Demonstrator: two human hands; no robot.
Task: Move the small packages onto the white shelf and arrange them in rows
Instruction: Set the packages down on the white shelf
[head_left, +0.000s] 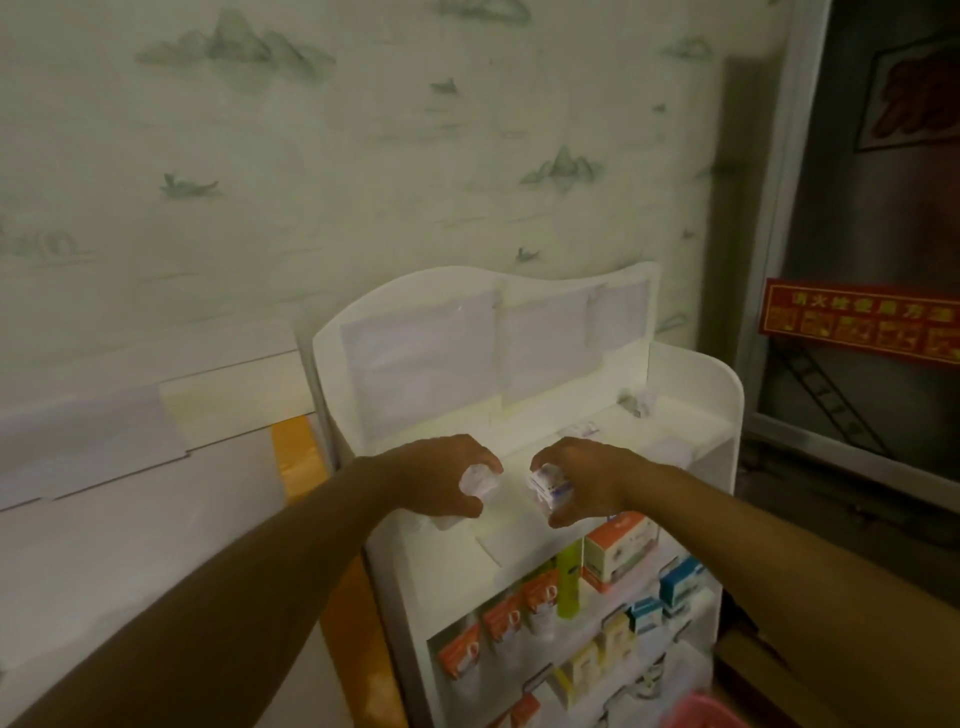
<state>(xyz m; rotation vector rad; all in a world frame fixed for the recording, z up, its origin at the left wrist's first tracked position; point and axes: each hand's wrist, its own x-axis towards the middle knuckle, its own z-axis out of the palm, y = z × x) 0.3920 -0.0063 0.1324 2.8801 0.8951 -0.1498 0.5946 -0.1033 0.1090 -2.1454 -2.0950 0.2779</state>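
Pale wallpaper (363, 156) printed with grey-green mountains and boats backs a white shelf (691, 384) with a curved top and clear pockets on its rear panel. Both bare arms reach over its top tier. Left hand (441, 475): fingers curled down around a small clear-wrapped package (475, 483), thumb below it, at the front left of the tier. Right hand (587, 480): fingers and thumb closed on a small white and blue package (545, 486), held just above the tier's surface; whether it touches the surface cannot be told. The two held items are near each other but apart. Further back on the same tier lies another small packet (582, 430), and a crumpled clear wrapper (636, 404) sits by the right wall. Lower tiers hold rows of boxes: orange ones (501, 616) at left, an upright green tube (569, 579), an orange and white box (618, 545), blue boxes (678, 582) and yellow boxes (613, 636). A pink basket (701, 714) shows at the bottom edge, a red sign (857, 322) at right.
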